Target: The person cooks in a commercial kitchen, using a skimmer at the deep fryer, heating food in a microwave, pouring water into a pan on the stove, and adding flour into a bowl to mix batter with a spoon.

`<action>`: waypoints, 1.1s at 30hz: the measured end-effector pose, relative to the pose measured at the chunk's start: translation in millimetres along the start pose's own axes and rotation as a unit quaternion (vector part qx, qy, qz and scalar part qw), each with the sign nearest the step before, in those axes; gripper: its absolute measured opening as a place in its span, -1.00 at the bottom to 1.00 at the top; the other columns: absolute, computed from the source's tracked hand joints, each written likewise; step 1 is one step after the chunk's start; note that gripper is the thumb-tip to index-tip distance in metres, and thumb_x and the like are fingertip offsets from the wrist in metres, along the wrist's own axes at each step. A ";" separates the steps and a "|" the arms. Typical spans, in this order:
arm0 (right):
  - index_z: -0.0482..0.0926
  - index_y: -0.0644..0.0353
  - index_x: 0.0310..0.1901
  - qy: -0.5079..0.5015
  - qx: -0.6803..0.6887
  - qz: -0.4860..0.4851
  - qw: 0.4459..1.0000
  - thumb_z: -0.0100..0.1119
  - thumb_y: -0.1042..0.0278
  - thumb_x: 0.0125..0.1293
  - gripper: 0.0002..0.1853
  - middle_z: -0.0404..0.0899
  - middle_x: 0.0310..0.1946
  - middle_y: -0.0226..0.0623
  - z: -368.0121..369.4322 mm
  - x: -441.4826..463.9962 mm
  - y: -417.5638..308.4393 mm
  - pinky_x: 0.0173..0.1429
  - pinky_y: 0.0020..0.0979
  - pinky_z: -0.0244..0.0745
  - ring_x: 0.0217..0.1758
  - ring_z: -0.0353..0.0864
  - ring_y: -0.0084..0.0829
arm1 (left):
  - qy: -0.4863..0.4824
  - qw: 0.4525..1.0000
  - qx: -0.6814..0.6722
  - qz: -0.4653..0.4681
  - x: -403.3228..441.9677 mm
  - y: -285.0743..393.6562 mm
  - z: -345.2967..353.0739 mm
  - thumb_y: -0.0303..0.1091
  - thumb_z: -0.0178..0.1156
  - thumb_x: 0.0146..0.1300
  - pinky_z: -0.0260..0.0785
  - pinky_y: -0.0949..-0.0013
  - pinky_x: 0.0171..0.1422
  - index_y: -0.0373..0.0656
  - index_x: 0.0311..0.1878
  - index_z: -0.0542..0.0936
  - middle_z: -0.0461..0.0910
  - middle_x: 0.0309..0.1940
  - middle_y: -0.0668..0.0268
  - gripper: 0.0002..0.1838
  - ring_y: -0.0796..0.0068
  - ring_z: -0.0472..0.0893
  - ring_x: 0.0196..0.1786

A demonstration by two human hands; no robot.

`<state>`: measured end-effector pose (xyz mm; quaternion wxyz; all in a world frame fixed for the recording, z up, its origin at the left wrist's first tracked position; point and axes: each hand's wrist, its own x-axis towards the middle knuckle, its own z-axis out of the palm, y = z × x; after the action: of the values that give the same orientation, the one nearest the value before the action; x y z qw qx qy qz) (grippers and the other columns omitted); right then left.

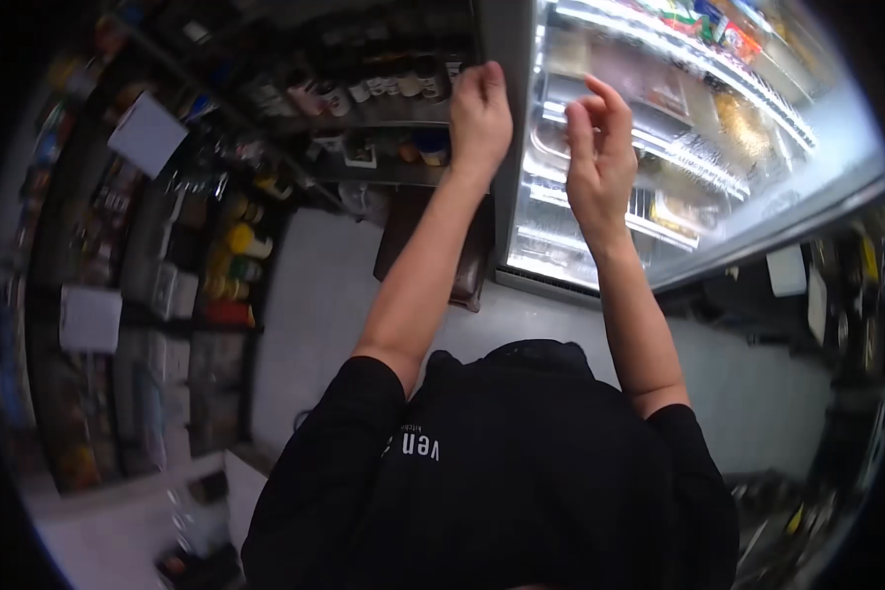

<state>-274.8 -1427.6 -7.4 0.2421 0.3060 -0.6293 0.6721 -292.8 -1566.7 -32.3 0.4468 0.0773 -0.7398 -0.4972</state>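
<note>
Dimly, a narrow storeroom is shown, its pale floor lit mostly by a bright refrigerator. The left side is lined with crowded racks; bottles are ranged behind, above a brown block. The refrigerator is placed just ahead of both hands, its long axis upright, its lit front turned towards the wearer, its shelves slanted across the view. The left hand is held by its near edge, fingers folded; whether anything is gripped cannot be told. The right hand is raised before the shelves, fingers loosely curled, a moderate gap left from the thumb. On the black shirt, "ven" can be read in white; print on the colourful packets is too blurred to be read.
</note>
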 end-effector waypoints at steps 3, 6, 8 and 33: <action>0.31 0.27 0.13 0.049 -0.055 0.040 0.996 -0.11 0.29 0.41 -0.66 0.44 -0.27 -0.31 22.6 -26.1 -23.5 -0.11 -0.49 0.36 -0.25 0.41 -0.54 | -0.044 0.998 -0.019 0.040 -16.3 9.8 -31.1 -0.15 -0.03 0.36 0.31 0.20 -0.19 -0.34 -0.36 0.44 0.45 -0.45 0.03 -0.63 0.01 0.46 -0.33; 0.24 0.29 0.18 0.066 -0.064 0.013 0.996 -0.26 0.10 0.44 -0.54 0.43 -0.18 -0.28 16.3 -59.0 -51.3 -0.03 -0.44 0.31 -0.25 0.37 -0.52 | -0.203 0.971 -0.123 0.030 -59.0 35.9 -98.4 -0.30 0.05 0.31 0.30 0.34 -0.33 -0.31 -0.39 0.42 0.42 -0.53 0.14 -0.74 0.18 0.45 -0.47; 0.23 0.32 0.19 0.132 -0.107 0.027 0.985 -0.29 -0.17 0.38 -0.35 0.39 0.05 -0.16 -1.6 -102.4 -76.9 0.07 -0.32 0.30 0.01 0.42 -0.40 | -0.324 0.902 -0.270 0.095 -86.1 16.5 -125.4 -0.38 0.05 0.29 0.28 0.41 -0.42 -0.29 -0.41 0.44 0.42 -0.55 0.21 -0.80 0.35 0.44 -0.54; 0.15 0.26 0.23 0.338 -0.226 -0.045 0.912 0.22 -0.44 -0.09 0.04 0.32 -0.21 -0.14 -138.2 -240.9 -225.7 -0.23 -0.31 0.31 -0.25 0.32 -0.28 | 0.126 0.843 0.188 -0.489 -196.8 -293.6 193.3 -0.20 -0.01 0.26 0.32 0.26 0.09 -0.31 -0.05 0.53 0.59 -0.09 0.14 -0.63 0.27 0.50 -0.01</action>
<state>38.3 -1255.3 -25.3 0.5333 0.0254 -0.6306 0.5633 -416.4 -1472.8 -404.1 0.2122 0.5732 -0.6226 -0.4887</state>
